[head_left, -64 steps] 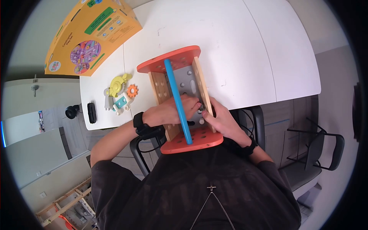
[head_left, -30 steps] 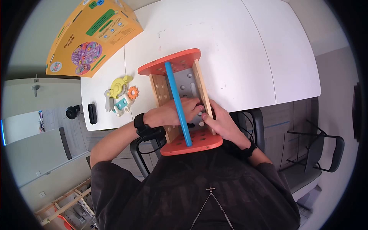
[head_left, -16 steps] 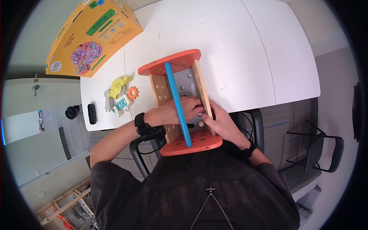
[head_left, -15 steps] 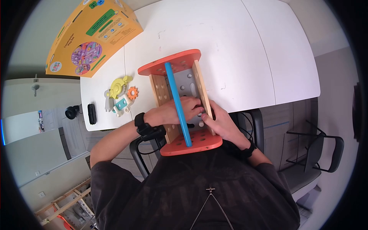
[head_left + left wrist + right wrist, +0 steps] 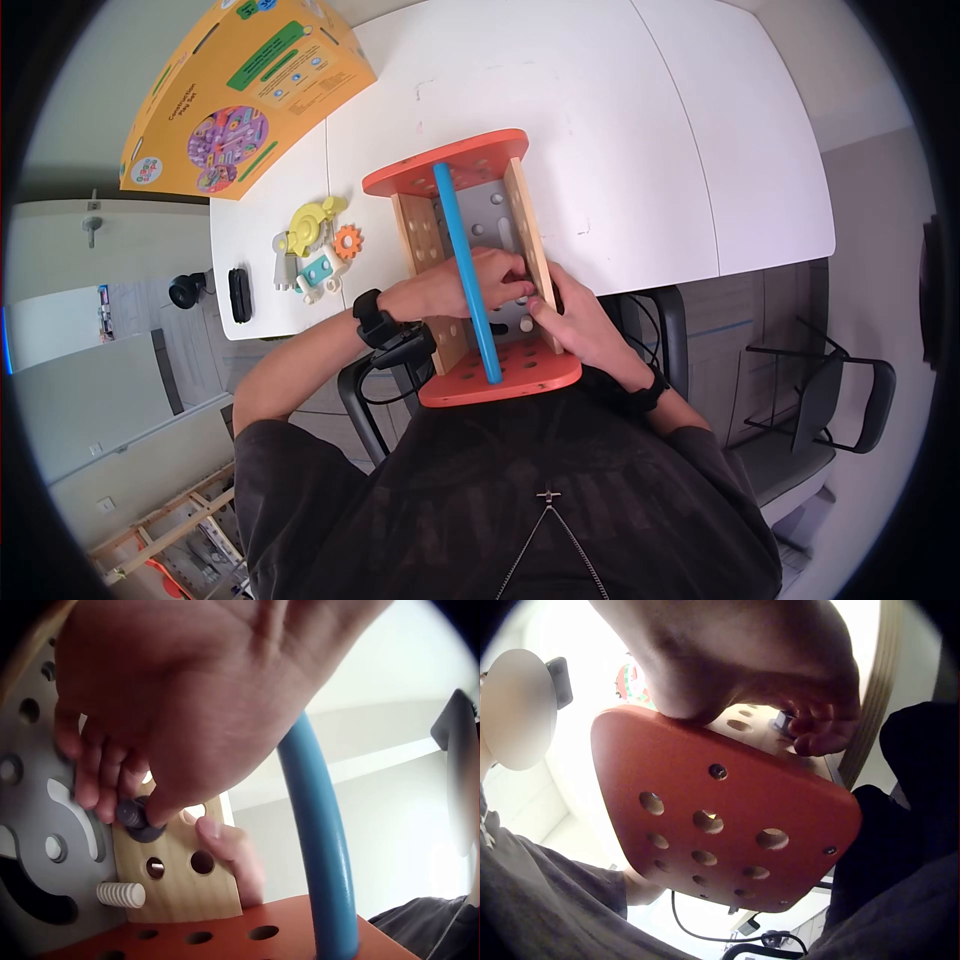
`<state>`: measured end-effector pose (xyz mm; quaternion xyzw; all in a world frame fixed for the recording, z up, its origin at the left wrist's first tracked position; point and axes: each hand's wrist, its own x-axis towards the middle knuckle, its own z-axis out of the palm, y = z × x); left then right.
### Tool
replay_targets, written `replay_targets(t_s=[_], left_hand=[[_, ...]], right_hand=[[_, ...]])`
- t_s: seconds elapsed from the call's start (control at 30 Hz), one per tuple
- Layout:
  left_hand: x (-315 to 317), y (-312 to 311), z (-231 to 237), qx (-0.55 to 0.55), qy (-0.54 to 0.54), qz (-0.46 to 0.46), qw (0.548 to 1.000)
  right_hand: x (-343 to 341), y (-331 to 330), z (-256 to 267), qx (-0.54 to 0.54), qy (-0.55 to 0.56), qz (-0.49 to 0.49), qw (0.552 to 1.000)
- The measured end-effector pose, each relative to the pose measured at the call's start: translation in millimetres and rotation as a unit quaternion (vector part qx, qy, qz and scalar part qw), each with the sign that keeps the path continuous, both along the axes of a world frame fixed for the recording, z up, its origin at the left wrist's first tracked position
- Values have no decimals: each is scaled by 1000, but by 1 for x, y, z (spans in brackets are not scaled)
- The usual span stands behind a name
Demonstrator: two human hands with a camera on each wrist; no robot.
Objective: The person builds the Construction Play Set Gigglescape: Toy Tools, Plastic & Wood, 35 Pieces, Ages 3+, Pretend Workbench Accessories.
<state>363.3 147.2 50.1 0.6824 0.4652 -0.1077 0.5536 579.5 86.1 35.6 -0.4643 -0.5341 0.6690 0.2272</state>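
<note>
- The left hand [image 5: 490, 280] reaches beneath the blue bar [image 5: 463, 270] into the toy toolbox [image 5: 500, 385], thumb and fingers closed on a dark round piece [image 5: 142, 819] against the wooden side panel [image 5: 533, 240].
- The right hand [image 5: 590, 325] grips that panel, its thumb over the edge and curled fingers outside, beside a grey hexagonal piece [image 5: 784, 722].
- Below the left hand, a white threaded peg [image 5: 122, 895] sticks out of the grey panel [image 5: 34, 765].
- Beyond the hands, the toolbox extends over the white surface [image 5: 610, 130].

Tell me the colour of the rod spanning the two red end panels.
The rod is blue, showing best in the head view.
</note>
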Motion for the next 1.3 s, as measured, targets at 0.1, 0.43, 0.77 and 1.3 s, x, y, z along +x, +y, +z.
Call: replay_targets(t_s=[0.1,0.43,0.77,1.3], left_hand=[[0,0,2,0,-2,5,1000],[-12,-15,20,195,-29,-60,978],[-52,-56,73,201,-42,158,966],[-38,-71,88,54,-273,296,914]], right_hand=[[0,0,3,-7,-4,-2,1000],[0,-1,7,14,-40,12,999],[1,0,2,59,-69,39,995],[10,-9,-26,-136,229,-16,964]])
